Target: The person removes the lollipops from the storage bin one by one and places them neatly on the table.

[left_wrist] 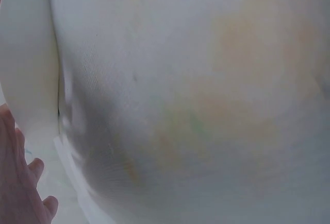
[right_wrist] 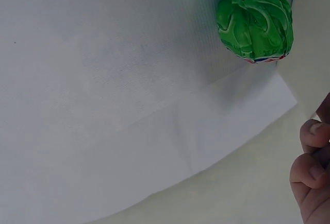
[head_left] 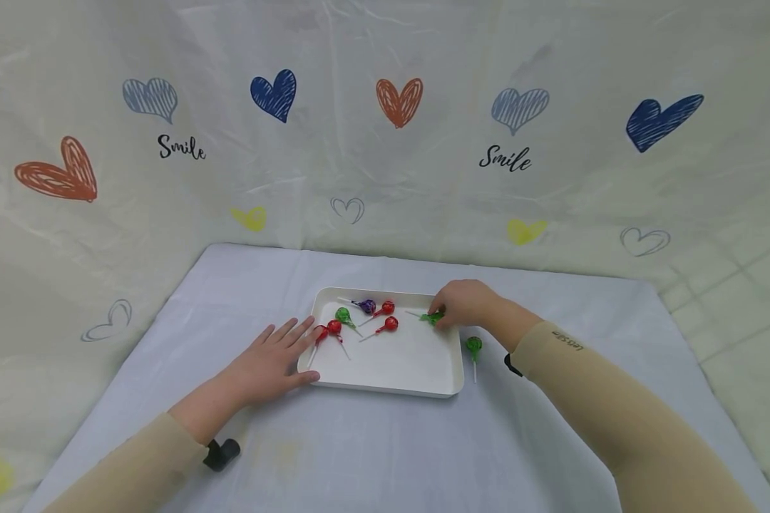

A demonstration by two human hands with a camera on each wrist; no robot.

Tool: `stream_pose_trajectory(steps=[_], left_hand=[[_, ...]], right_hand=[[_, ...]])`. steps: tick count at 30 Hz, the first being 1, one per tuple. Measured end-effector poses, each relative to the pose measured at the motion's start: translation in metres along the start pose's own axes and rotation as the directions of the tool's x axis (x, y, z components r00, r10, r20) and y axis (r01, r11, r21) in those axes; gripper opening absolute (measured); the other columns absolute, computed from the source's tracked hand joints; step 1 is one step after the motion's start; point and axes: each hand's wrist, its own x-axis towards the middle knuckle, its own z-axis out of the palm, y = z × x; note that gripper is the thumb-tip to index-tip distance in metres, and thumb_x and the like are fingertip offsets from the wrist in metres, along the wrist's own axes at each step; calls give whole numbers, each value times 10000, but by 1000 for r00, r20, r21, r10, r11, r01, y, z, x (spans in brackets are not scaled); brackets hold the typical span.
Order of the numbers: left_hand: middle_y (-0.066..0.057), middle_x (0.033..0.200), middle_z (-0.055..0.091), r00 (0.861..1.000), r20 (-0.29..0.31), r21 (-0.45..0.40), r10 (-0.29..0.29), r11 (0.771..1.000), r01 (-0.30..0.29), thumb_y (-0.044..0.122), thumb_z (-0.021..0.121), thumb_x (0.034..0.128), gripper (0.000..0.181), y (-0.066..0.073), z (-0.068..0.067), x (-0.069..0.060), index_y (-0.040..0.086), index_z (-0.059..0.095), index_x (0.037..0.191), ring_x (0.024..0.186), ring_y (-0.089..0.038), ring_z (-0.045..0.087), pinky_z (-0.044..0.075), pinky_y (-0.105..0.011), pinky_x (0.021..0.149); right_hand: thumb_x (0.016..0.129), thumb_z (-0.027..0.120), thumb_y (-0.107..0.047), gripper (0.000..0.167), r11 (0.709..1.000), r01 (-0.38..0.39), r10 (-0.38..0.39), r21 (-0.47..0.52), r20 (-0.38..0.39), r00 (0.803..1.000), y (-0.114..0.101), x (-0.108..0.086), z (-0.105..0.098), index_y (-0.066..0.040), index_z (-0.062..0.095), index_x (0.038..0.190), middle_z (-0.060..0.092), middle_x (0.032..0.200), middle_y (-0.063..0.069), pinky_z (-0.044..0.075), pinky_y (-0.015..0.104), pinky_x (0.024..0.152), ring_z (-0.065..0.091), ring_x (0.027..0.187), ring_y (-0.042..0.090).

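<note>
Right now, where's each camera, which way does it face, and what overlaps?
Head: head-worn, facing forward and down at the white tray of lollipops on the tablecloth; left hand, right hand and both beige sleeves show.
Left wrist: on that wrist, facing the tablecloth; left fingers at lower left.
Right wrist: on that wrist, facing the green lollipop beside the tray; right fingers at right edge.
Shared: head and right wrist both show the right hand and, apparently, that lollipop.
</note>
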Motion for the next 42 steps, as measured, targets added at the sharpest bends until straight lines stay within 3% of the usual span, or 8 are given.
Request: stream_pose_trajectory(steps=[12, 18, 31, 42], left_hand=[[1, 1667, 92, 1000, -5, -1, 2, 1000, -2, 745, 458, 893, 910, -1, 2, 0, 221, 213, 1595, 1519, -309, 100, 101, -590, 1190], [-2, 1667, 95, 1000, -9, 1, -4, 1000, 4, 716, 492, 899, 897, -1, 2, 0, 222, 214, 1595, 1517, -316, 104, 105, -596, 1187], [-1, 1667, 92, 1000, -1, -7, -13, 1000, 13, 716, 498, 896, 903, 0, 2, 0, 228, 206, 1597, 1518, -319, 99, 95, -602, 1185], [-6, 1666, 100, 1000, -8, -13, -11, 1000, 11, 687, 522, 903, 891, 2, 0, -1, 220, 212, 1595, 1516, -325, 107, 96, -604, 1185]], right_hand=[[867, 770, -301, 253, 1000, -7, 6, 25, 4, 1000, -3, -5, -2, -269, 770, 1118, 703, 1073, -92, 507, 417, 921, 610, 985, 140], [868, 775, -276, 222, 997, 34, -35, 72, 9, 999, -3, -11, -2, -296, 779, 1088, 706, 1058, -119, 498, 410, 948, 614, 1027, 141], [895, 738, -192, 211, 992, 56, -66, 114, 87, 994, -31, -16, 2, -343, 789, 1034, 687, 1142, -111, 457, 428, 1015, 571, 1110, 170], [903, 738, -176, 242, 986, 108, -120, 127, 94, 988, -37, -18, 2, -315, 779, 1097, 687, 1154, -113, 450, 407, 1038, 566, 1154, 151]])
